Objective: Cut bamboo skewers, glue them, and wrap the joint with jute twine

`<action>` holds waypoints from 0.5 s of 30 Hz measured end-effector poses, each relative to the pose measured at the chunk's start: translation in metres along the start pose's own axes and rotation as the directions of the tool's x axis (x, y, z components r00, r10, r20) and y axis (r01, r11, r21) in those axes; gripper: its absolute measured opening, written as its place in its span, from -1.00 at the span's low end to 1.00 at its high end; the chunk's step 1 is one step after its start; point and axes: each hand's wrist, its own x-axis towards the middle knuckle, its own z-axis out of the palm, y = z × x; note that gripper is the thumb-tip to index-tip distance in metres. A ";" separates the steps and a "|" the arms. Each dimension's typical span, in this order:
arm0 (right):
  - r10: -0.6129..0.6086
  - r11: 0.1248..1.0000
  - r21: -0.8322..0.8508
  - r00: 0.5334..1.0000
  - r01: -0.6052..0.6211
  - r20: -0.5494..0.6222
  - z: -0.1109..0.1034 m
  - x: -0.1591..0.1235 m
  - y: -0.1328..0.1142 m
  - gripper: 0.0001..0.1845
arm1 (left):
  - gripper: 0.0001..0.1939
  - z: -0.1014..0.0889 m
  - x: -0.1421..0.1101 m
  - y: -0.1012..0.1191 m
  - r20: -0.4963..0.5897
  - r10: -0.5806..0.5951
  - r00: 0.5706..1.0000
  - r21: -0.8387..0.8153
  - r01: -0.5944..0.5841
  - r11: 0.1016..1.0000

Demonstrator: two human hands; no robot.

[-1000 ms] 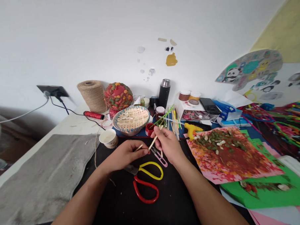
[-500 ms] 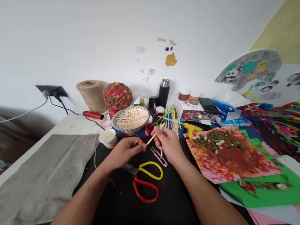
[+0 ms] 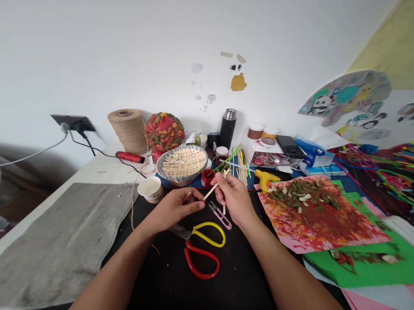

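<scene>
My left hand (image 3: 175,209) is closed in a pinch on a short wooden stick piece (image 3: 187,196) above the black mat (image 3: 229,282). My right hand (image 3: 233,197) is closed on a bundle of thin wooden sticks (image 3: 215,187) that slants from its fingers towards the left hand's fingertips. Below the hands lie scissors with a yellow and a red handle (image 3: 202,249). A small pink thread snip (image 3: 219,214) lies just under the right hand.
A woven basket (image 3: 182,164), a paper cup (image 3: 150,188), a twine spool (image 3: 128,129), a black flask (image 3: 227,128), coloured sticks (image 3: 240,165) and a yellow glue gun (image 3: 265,178) stand behind. A seed collage on pink paper (image 3: 315,213) lies right, a grey cloth (image 3: 60,241) left.
The hands have stayed together with the sticks; the long sticks' lower end has drawn slightly away from the left fingertips. The view has shifted a little.
</scene>
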 end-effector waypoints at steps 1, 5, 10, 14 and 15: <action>0.001 1.000 -0.002 1.000 -0.001 0.001 0.000 0.000 0.000 -0.45 | -0.62 0.001 0.000 -0.001 0.009 -0.001 1.000 0.001 0.001 1.000; 0.001 1.000 -0.028 1.000 -0.001 0.022 0.001 0.000 0.004 -0.44 | -0.61 0.002 0.001 -0.003 0.007 0.026 1.000 -0.008 -0.026 1.000; -0.007 0.998 -0.055 1.000 0.007 -0.013 0.001 0.004 0.014 -0.41 | -0.59 -0.007 -0.002 -0.001 -0.078 0.060 0.995 0.021 -0.059 0.998; -0.051 0.996 -0.073 0.992 0.043 -0.116 -0.004 0.004 0.015 -0.41 | -0.58 -0.012 -0.002 0.000 -0.142 0.074 0.987 0.023 -0.071 0.997; -0.054 0.994 -0.097 0.991 0.042 -0.126 -0.007 0.003 0.013 -0.41 | -0.59 -0.013 -0.002 0.000 -0.155 0.076 0.985 0.017 -0.075 0.997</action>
